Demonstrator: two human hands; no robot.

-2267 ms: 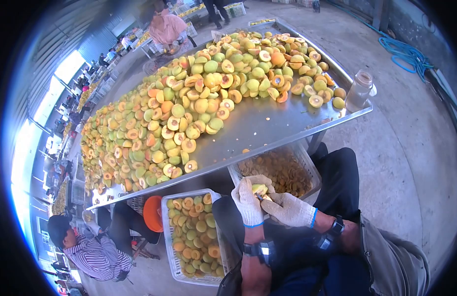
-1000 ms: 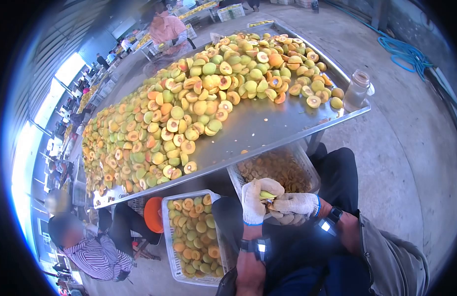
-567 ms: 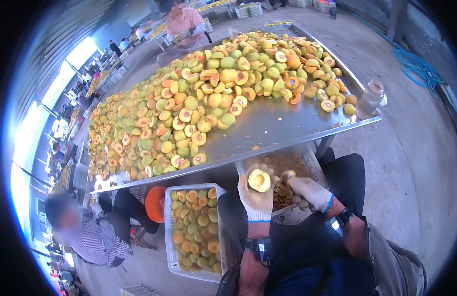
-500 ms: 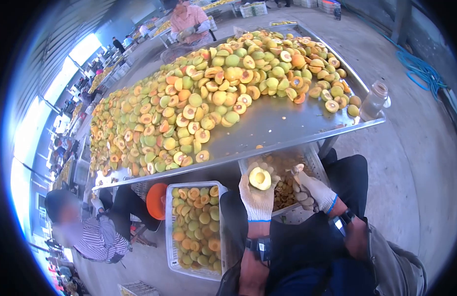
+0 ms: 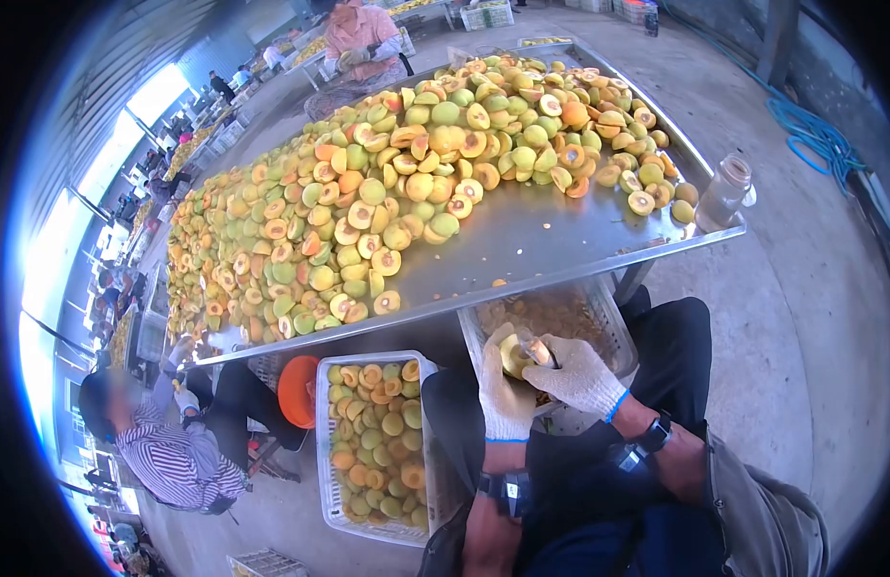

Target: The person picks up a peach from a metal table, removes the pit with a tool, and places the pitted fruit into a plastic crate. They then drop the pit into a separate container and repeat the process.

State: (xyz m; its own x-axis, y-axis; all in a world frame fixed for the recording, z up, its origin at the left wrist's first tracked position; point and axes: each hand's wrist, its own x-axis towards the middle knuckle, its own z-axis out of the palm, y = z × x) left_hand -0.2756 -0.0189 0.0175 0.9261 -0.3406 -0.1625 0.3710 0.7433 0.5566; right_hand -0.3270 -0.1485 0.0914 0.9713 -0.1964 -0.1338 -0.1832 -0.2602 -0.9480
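R hand [image 5: 577, 370], apart from the fruit half [image 5: 513, 356] 0.5 s ago, is now up against it, grasping a small tool [image 5: 537, 351], partly hidden, at the cut face. L hand [image 5: 505, 392] still cups that 1 half, now tilted, just below the metal table [image 5: 483, 245] edge, over the scrap crate [image 5: 618, 337]. L wrist device [image 5: 511, 491] has markings, too small to read.
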